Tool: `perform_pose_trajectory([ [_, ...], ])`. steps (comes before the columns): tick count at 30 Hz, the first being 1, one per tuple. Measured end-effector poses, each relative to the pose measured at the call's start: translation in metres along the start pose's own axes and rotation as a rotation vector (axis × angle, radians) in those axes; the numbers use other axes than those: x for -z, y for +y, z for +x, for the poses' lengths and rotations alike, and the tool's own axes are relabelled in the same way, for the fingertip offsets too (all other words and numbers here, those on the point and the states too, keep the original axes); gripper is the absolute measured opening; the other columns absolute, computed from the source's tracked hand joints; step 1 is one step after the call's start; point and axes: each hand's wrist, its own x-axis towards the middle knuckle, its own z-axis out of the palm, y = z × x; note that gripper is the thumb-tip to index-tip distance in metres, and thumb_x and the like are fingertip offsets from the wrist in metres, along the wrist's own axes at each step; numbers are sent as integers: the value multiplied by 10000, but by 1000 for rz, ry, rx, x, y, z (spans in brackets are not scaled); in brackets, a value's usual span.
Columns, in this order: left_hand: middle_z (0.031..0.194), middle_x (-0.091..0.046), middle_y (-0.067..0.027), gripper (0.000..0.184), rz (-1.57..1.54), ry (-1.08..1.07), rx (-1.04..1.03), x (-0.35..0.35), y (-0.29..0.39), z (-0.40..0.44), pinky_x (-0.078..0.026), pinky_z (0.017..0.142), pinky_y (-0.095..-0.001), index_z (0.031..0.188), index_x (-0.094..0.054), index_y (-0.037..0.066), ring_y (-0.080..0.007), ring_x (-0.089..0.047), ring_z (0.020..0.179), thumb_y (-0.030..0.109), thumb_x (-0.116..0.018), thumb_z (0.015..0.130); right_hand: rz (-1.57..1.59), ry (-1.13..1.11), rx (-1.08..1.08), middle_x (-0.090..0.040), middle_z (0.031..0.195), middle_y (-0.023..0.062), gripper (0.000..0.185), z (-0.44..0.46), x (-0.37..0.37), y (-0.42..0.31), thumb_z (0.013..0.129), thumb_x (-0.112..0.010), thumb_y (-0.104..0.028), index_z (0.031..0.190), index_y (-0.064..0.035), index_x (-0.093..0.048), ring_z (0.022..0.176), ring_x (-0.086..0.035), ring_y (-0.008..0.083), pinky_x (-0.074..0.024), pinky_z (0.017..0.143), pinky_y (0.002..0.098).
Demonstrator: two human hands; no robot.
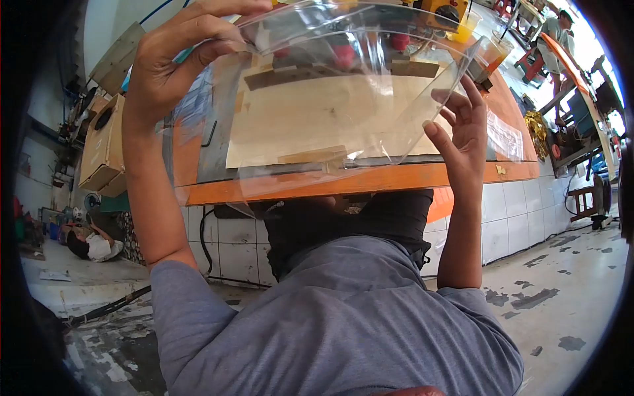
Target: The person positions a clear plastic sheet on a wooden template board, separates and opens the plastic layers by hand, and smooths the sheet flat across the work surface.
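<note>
A clear plastic sheet (pixel 376 99), glossy and bent, is held up above the orange-edged table. My left hand (pixel 178 56) is closed on its upper left corner, thumb and fingers pinched together. At the sheet's right edge is my right hand (pixel 465 125), with the thumb on the near side and the fingers curled about the edge. Through the plastic I see a pale tan board (pixel 290 125) lying flat, with strips of brown tape along it. Glare on the plastic blurs some of what lies behind.
The orange table edge (pixel 370 183) runs in front of my lap. A cardboard box (pixel 105 148) stands at the left. Another clear plastic piece (pixel 505 137) lies at the table's right. A person (pixel 99 241) is low at the left; another person (pixel 555 43) stands at the far right.
</note>
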Motion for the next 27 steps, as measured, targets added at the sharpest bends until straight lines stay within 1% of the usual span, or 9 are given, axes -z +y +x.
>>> perform_pose_trajectory([
  [1, 1320, -756, -178, 108, 0, -1, 0, -1, 1, -4, -563, 945, -365, 1004, -729, 22, -234, -734, 1081, 97, -655, 1029, -25, -10, -10, -629, 1404, 164, 993, 0, 2, 0, 876, -905, -283, 1651, -63, -325, 1352, -598, 285, -439, 1161, 488],
  [3, 1218, -790, -153, 120, -59, -119, 252, -4, 4, -14, -559, 945, -354, 1003, -727, 11, -215, -736, 1064, 115, -674, 1030, -48, -3, -65, -610, 1443, 182, 990, -5, 0, 5, 880, -902, -289, 1649, -60, -323, 1379, -584, 297, -452, 1157, 489],
  [5, 1170, -798, -138, 141, -82, -144, 357, -5, 8, -16, -558, 944, -351, 1001, -728, 5, -209, -737, 1051, 134, -681, 1032, -59, -10, -145, -564, 1521, 221, 950, -11, -2, 5, 902, -885, -298, 1636, -50, -336, 1423, -560, 323, -482, 1144, 483],
  [8, 1101, -806, -120, 187, -104, -187, 489, -3, 7, -20, -559, 940, -351, 998, -727, -10, -206, -739, 1023, 168, -685, 1041, -102, -69, -156, -557, 1533, 207, 887, -16, -4, 3, 917, -873, -290, 1610, -48, -376, 1414, -567, 320, -486, 1139, 470],
  [9, 1080, -805, -117, 212, -103, -205, 511, -2, 5, -20, -560, 938, -353, 996, -726, -18, -208, -741, 1009, 183, -681, 1047, -103, -64, -136, -597, 1486, 175, 730, -17, -7, 3, 935, -859, -275, 1521, -37, -496, 1392, -584, 299, -497, 1125, 452],
  [13, 1074, -808, -120, 226, -54, -203, 486, -1, 2, -21, -561, 928, -348, 1012, -739, -22, -204, -743, 983, 193, -678, 1047, -115, -119, -165, -671, 1373, 139, 531, -22, -11, 1, 955, -839, -234, 1385, -19, -612, 1319, -630, 252, -526, 1078, 415],
  [15, 1064, -810, -118, 232, -27, -208, 457, -1, 3, -19, -562, 919, -344, 1046, -764, -17, -203, -745, 963, 201, -683, 1045, -101, -113, -171, -731, 1226, 106, 349, -25, -14, 2, 977, -810, -188, 1250, -13, -681, 1167, -686, 199, -557, 989, 371],
  [19, 1069, -813, -110, 235, -30, -181, 409, -5, -3, -23, -563, 904, -335, 1080, -782, -8, -197, -745, 956, 205, -690, 1041, -184, -109, -189, -749, 1076, 59, 215, -28, -15, 2, 988, -784, -153, 1125, -19, -687, 987, -698, 153, -558, 855, 318],
  [27, 1070, -818, -108, 233, -52, -152, 405, -9, -6, -21, -574, 899, -335, 1057, -774, 0, -185, -753, 967, 225, -716, 1034, -264, -117, -203, -728, 965, 33, 128, -37, -9, 3, 976, -771, -103, 1018, -29, -675, 798, -658, 114, -523, 682, 278],
])
